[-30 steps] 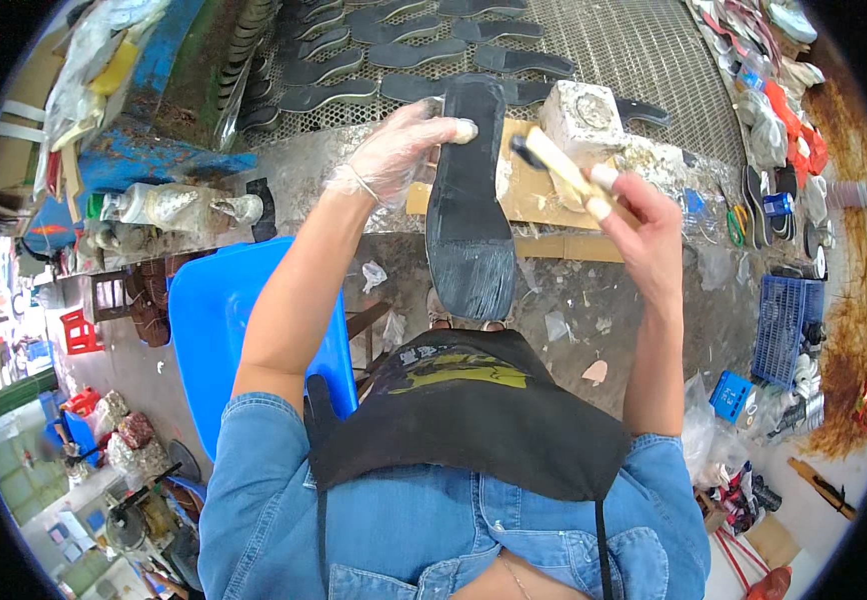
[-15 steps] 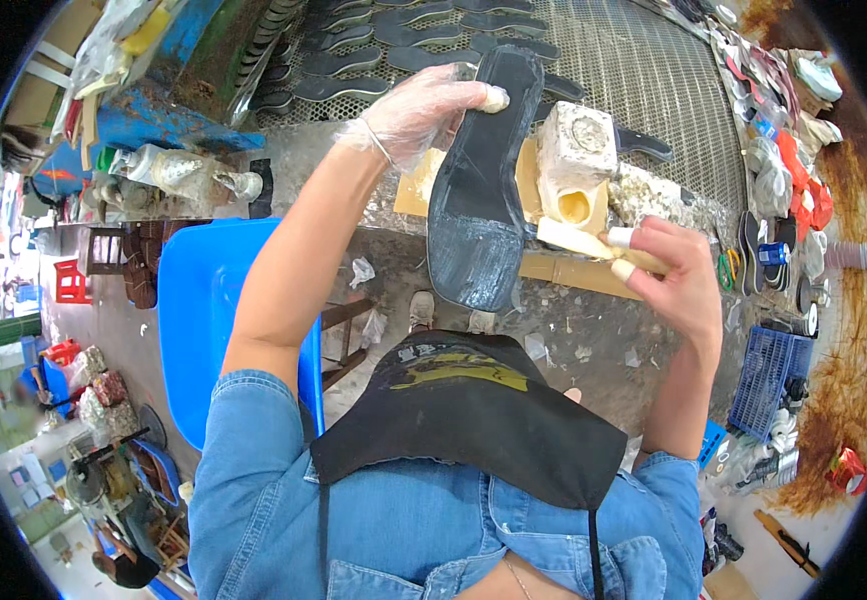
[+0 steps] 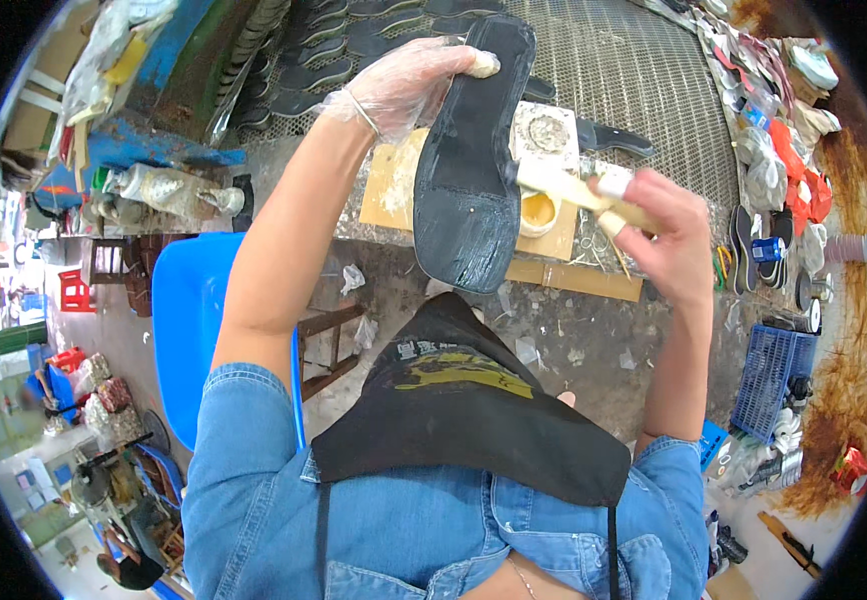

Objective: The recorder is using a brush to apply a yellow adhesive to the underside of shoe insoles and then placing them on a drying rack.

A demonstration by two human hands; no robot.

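Brush (image 3: 566, 187) has come up off the glue pot (image 3: 539, 212) onto the sole (image 3: 474, 160), right hand (image 3: 666, 240) clenched round its handle, gloved left hand (image 3: 409, 85) gripping the sole's top over the board (image 3: 394, 185); gluing looks underway

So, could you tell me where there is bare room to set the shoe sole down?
The wire mesh top is bare behind the glue pot. The wooden board shows a free patch left of the shoe sole. The right edge is crowded with shoe parts.
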